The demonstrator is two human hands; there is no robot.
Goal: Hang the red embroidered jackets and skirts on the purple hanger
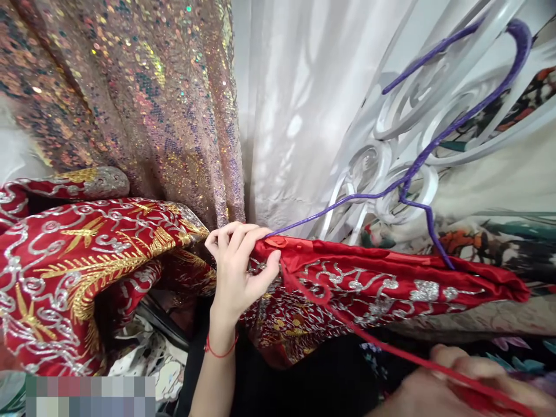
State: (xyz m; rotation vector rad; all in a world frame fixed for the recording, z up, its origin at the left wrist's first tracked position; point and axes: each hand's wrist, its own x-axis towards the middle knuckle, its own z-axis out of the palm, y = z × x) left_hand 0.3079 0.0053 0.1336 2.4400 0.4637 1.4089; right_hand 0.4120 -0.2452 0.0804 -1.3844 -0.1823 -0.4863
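A red satin garment (373, 292) with silver and gold embroidery stretches across the middle. My left hand (237, 263) grips the left end of its waistband, fingers behind and thumb in front. One tip of a purple wire hanger (406, 179) meets the waistband beside my left fingers. The hanger's other tip goes into the waistband farther right. A red cord (373, 339), looped near my left thumb, runs down to the right. My right hand (473, 382), blurred at the lower right, is closed around this cord.
A sequined cloth (143, 98) hangs at the upper left, next to a white curtain (299, 110). White scrolled metalwork (460, 133) stands behind the hanger. More red embroidered fabric (82, 255) bulges at the left. Floral cloth (486, 231) lies at the right.
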